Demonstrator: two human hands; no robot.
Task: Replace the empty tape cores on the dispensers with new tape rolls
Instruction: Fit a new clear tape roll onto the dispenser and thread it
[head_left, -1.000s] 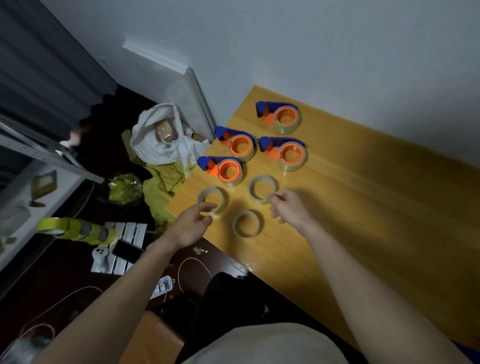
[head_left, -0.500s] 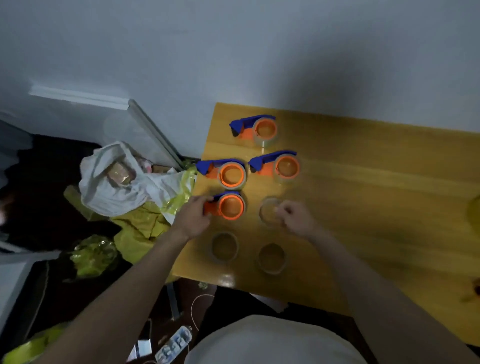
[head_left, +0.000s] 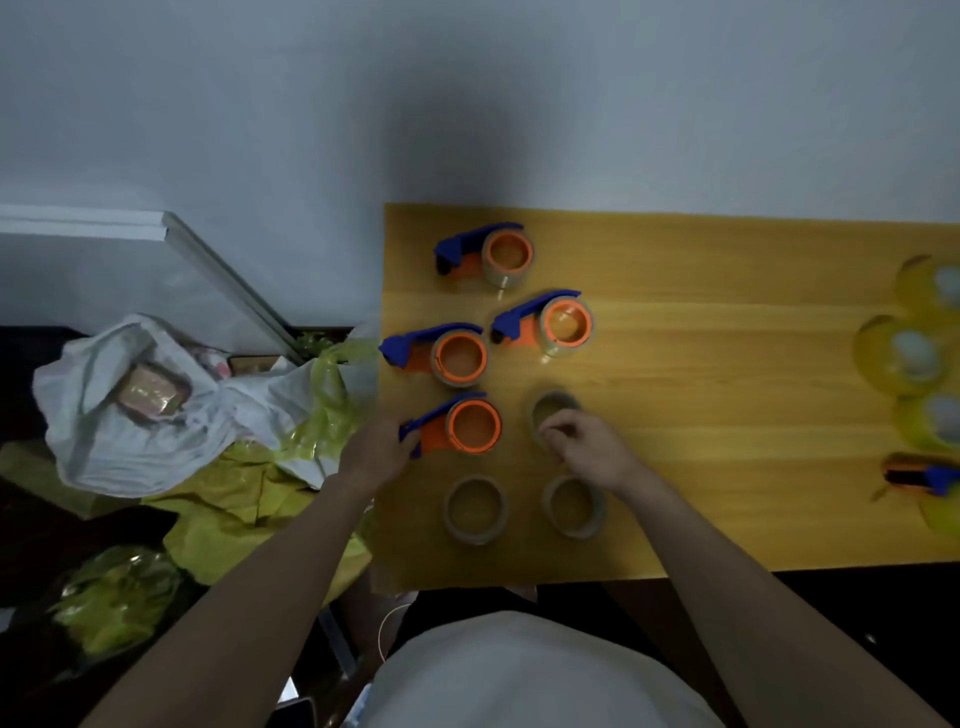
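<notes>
Several blue-and-orange tape dispensers lie at the left end of the yellow wooden table (head_left: 701, 374). My left hand (head_left: 376, 449) grips the blue handle of the nearest dispenser (head_left: 462, 426). Beyond it lie three more dispensers, one at the left (head_left: 447, 356), one to its right (head_left: 553, 322) and one at the back (head_left: 493, 254). My right hand (head_left: 587, 449) pinches the rim of a pale tape ring (head_left: 550, 410) lying flat on the table. Two more tape rings, one left (head_left: 475, 509) and one right (head_left: 574, 506), lie near the front edge.
Yellow tape rolls (head_left: 906, 358) are stacked at the table's right edge, with another blue-and-orange dispenser (head_left: 922, 475) below them. Left of the table, a white plastic bag (head_left: 140, 405) and yellow-green bags (head_left: 239, 499) lie on the floor. A white wall stands behind.
My left hand left the near-left tape ring and took hold of the nearest dispenser's handle. My right hand stayed on the ring beside it. My head turned right, revealing the yellow rolls.
</notes>
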